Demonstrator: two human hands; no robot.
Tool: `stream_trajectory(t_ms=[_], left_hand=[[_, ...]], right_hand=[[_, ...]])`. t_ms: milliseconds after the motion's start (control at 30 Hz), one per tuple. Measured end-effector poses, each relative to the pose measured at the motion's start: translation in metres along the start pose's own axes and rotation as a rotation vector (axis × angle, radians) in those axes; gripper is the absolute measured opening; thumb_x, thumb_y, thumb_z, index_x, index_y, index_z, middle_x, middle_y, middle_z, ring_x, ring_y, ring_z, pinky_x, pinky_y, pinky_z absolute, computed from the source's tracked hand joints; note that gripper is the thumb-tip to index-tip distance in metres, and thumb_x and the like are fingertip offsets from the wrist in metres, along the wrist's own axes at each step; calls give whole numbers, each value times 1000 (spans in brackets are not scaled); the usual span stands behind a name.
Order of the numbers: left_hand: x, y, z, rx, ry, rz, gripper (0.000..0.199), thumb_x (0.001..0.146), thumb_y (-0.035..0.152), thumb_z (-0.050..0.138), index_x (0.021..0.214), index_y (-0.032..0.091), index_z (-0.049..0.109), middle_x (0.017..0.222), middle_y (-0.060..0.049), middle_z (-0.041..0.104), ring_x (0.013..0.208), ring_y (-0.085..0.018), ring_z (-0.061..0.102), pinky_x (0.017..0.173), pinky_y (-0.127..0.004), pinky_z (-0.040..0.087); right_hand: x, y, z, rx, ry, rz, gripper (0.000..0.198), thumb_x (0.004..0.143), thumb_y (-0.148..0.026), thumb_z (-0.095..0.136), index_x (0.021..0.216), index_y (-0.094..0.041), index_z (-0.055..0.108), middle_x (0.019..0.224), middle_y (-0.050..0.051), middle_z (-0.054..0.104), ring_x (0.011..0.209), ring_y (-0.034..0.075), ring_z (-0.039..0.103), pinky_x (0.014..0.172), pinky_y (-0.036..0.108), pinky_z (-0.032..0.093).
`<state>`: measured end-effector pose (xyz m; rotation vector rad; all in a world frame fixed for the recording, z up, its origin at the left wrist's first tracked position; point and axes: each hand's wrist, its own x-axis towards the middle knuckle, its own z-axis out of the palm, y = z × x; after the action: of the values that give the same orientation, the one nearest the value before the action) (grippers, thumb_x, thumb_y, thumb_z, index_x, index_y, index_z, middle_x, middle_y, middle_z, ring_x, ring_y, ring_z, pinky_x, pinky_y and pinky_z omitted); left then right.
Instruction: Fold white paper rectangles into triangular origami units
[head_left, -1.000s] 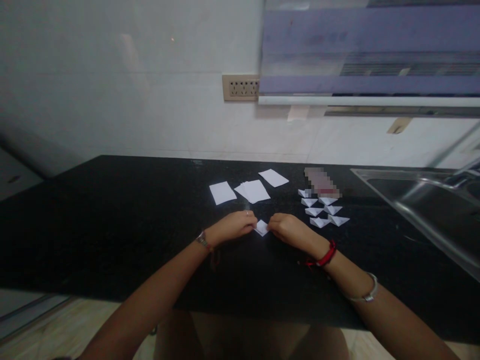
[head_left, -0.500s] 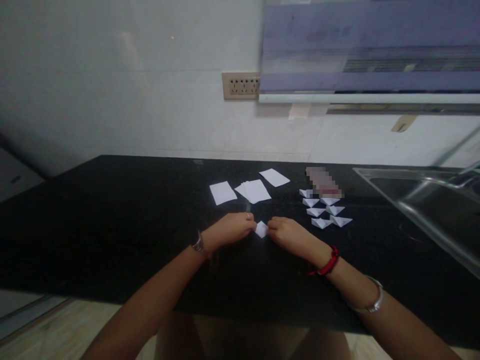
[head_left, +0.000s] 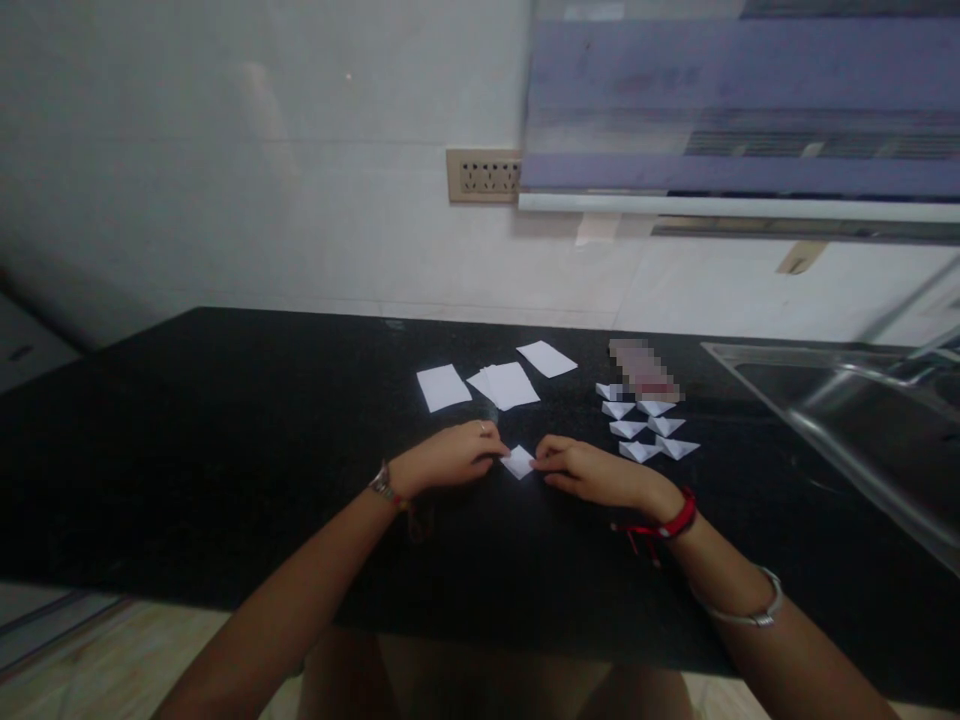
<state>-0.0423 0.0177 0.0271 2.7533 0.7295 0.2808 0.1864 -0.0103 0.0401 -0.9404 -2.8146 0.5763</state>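
Between my hands, just above or on the black countertop, is a small folded white paper [head_left: 518,462], roughly diamond-shaped. My left hand [head_left: 454,458] pinches its left corner, fingertips closed. From the other side, my right hand [head_left: 589,469] grips the right corner between thumb and fingers. Beyond the hands lie flat white sheets: a single sheet [head_left: 444,387], a small overlapping stack [head_left: 510,385] and another sheet [head_left: 547,358]. To the right of my right hand, several folded paper pieces [head_left: 637,451] with pointed ends sit in two columns.
The black countertop [head_left: 225,450] runs up to a tiled wall with a socket panel [head_left: 484,177]. A pixelated pinkish flat object [head_left: 643,368] lies behind the folded pieces. At the right is a metal sink [head_left: 795,410] with a raised rim.
More of the folded paper shows between my hands, and it now looks wider. My right hand's fingers have spread a little and its wrist has shifted right. The view has tilted slightly.
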Motion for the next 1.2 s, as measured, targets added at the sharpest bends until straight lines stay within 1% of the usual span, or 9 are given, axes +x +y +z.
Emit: stream_trajectory(t_ms=[133, 300, 467, 567, 667, 767, 867, 1033, 1200], left_hand=[[-2, 3, 1, 78, -51, -3, 34, 75, 8, 41, 99, 24, 59, 95, -3, 52, 87, -14, 46, 79, -25, 37], [-7, -6, 5, 99, -120, -106, 47, 73, 5, 39, 108, 34, 52, 102, -2, 45, 92, -14, 42, 82, -27, 34], [-10, -4, 3, 92, -175, -234, 47, 75, 11, 41, 111, 41, 47, 112, -1, 37, 100, -18, 37, 86, -33, 31], [-10, 1, 0, 87, -177, -250, 47, 75, 12, 42, 111, 42, 47, 114, -1, 36, 102, -19, 36, 86, -35, 31], [-8, 2, -2, 77, -141, -172, 40, 77, 15, 43, 109, 38, 50, 110, -1, 41, 99, -17, 38, 85, -33, 32], [-4, 1, -2, 54, -66, -67, 27, 81, 21, 41, 102, 30, 57, 99, -2, 48, 92, -15, 42, 82, -28, 33], [1, 2, 3, 28, -8, -30, 22, 82, 28, 42, 90, 22, 61, 92, -3, 52, 90, -15, 44, 80, -26, 34], [8, 6, 15, -37, 88, -92, 18, 80, 29, 46, 89, 18, 58, 93, -4, 53, 89, -15, 47, 77, -25, 37], [11, 6, 17, -140, 109, -172, 16, 80, 26, 45, 84, 16, 56, 79, -2, 57, 73, -11, 50, 67, -21, 38]], right_hand=[[0, 3, -1, 37, -15, -12, 23, 81, -16, 41, 92, -13, 60, 94, 7, 52, 84, 14, 49, 78, 26, 39], [-2, 5, -6, 89, -61, -51, 24, 82, -15, 38, 93, -12, 60, 96, 8, 53, 87, 14, 50, 81, 25, 38], [-3, 1, -3, 4, -12, 40, 25, 83, -18, 38, 88, -12, 62, 97, 9, 54, 86, 15, 50, 80, 28, 39], [-3, 5, -3, 48, -19, 19, 24, 82, -19, 40, 88, -13, 62, 98, 8, 54, 86, 15, 51, 80, 26, 39], [-1, 13, -4, 139, 15, 22, 22, 81, -19, 42, 83, -14, 64, 94, 6, 57, 85, 13, 52, 79, 24, 39], [0, 19, -2, 162, 138, 160, 19, 78, -21, 48, 87, -15, 64, 90, 6, 59, 82, 14, 53, 75, 24, 40], [3, 17, 3, 157, 172, 219, 22, 74, -22, 55, 93, -15, 63, 88, 5, 60, 74, 14, 54, 64, 23, 41], [10, 9, 11, 82, 208, 120, 15, 76, -17, 51, 81, -15, 64, 76, 4, 61, 69, 13, 53, 64, 22, 39], [12, 9, 14, 83, 239, 168, 15, 75, -11, 47, 76, -13, 61, 69, 3, 59, 62, 11, 52, 59, 20, 36]])
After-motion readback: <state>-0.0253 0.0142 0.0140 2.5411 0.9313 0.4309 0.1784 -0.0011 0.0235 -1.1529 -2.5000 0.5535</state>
